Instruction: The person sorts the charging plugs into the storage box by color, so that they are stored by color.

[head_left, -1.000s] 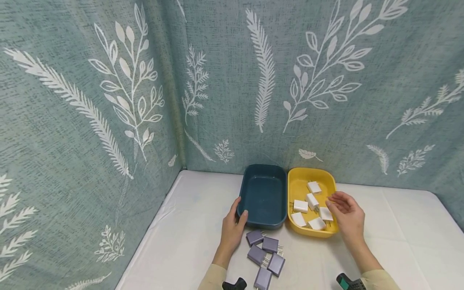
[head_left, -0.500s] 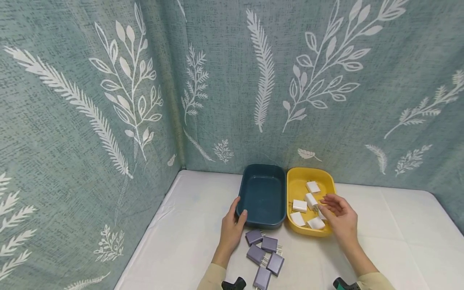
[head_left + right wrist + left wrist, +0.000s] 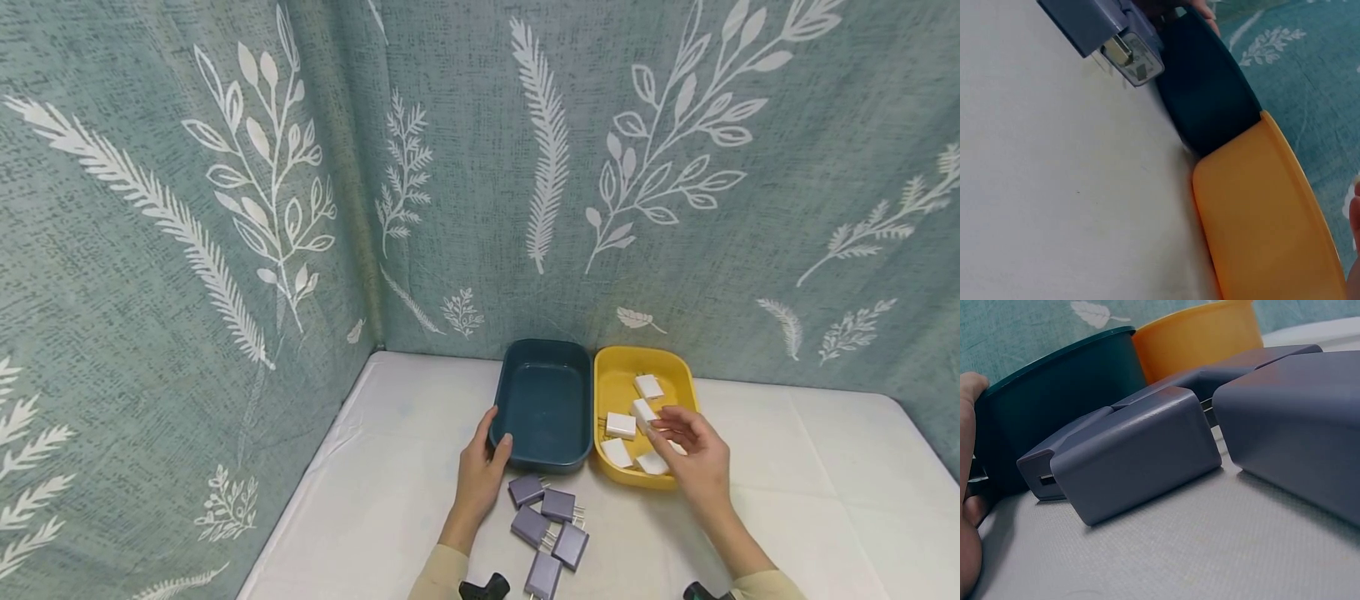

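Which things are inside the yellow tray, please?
The yellow tray holds white charger plugs: five can be counted, plus a white bit showing beside the right hand. That hand covers part of the tray's right side; what lies beneath it cannot be seen.

1. The right hand (image 3: 703, 467) partly hides the white plugs (image 3: 651, 463) — whether it grips one cannot be told.
2. Left wrist view: the right edge crops a purple plug (image 3: 1300, 422).
3. Right wrist view: the bottom edge cuts the yellow tray (image 3: 1260, 212).
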The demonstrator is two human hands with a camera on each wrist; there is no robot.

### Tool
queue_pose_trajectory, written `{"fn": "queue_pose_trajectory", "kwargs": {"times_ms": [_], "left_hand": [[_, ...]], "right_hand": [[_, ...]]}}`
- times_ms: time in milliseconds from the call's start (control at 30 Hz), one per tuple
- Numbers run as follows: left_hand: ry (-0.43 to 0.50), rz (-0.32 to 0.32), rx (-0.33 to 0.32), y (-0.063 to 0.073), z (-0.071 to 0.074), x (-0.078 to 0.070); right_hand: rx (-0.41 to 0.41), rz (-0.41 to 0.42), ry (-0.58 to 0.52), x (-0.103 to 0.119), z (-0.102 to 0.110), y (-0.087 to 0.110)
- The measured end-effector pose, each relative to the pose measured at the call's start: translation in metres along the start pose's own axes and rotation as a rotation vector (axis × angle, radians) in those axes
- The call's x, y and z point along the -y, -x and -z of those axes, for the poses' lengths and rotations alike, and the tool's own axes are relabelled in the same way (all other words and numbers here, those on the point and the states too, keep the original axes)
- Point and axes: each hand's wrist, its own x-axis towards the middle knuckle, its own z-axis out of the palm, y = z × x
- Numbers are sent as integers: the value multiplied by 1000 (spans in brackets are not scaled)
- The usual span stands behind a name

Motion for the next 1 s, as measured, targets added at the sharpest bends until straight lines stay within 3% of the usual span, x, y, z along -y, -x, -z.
{"fn": "queue_pose_trajectory", "kwargs": {"times_ms": [267, 567, 1000], "left_hand": [[-10, -3, -8, 0, 0, 2], [0, -3, -7, 0, 0, 0], [11, -11, -9, -1, 0, 1]], "right_hand": [[45, 69, -36, -4, -3, 5], [61, 60, -9, -1, -6, 9], [75, 114, -102, -5, -14, 17]]}}
